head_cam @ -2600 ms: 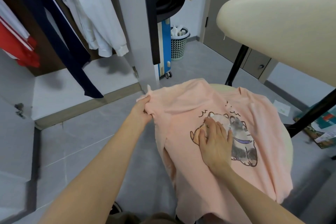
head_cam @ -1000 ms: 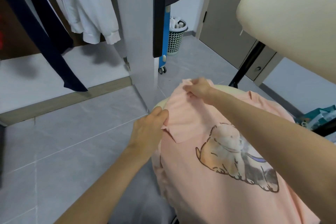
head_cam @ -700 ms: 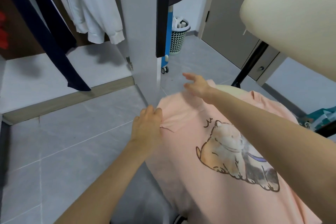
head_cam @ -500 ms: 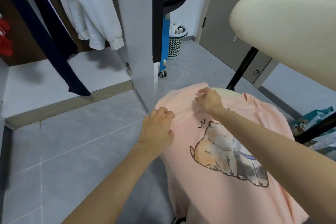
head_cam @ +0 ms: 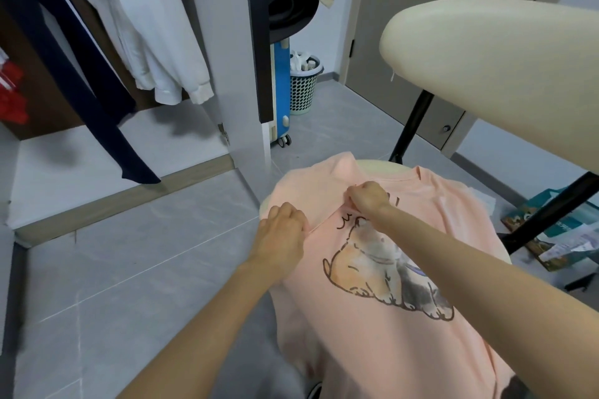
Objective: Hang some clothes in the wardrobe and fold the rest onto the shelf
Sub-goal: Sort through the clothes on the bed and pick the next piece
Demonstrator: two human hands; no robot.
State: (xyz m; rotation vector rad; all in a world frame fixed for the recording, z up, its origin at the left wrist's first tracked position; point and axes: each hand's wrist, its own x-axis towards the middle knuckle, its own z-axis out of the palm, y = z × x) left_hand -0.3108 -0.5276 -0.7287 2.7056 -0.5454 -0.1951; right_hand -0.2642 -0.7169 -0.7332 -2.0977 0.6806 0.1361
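I am working on a pink T-shirt [head_cam: 372,317] with a cartoon print, which is lying face up over the round cream seat [head_cam: 376,164] of a chair, its hem hanging off the near edge of the seat toward me and its neckline lying toward the far edge. My left hand [head_cam: 282,243] is pinching the cloth at the left edge of the seat, fingers curled around a ridge of fabric near the sleeve, and my right hand [head_cam: 368,199] is gripping the same ridge farther in, just above the print and below the collar, so both hands are closed on the shirt and drawing a fold line between them. I am judging this to be the opening of the fold: the sleeve side is only starting to come in, the body is lying unfolded, and nothing of this shirt is squared up yet. In the open wardrobe [head_cam: 227,58] beyond the left edge of the seat, a white garment [head_cam: 152,36], a dark navy garment [head_cam: 81,81] and something red [head_cam: 11,92] are hanging, so the hanging part is looking at least partly done. The pale shelf [head_cam: 81,165] at the bottom of the wardrobe is showing no folded pile where I can see it. What remains, as far as I can judge, is finishing this fold and carrying the shirt over to that shelf.
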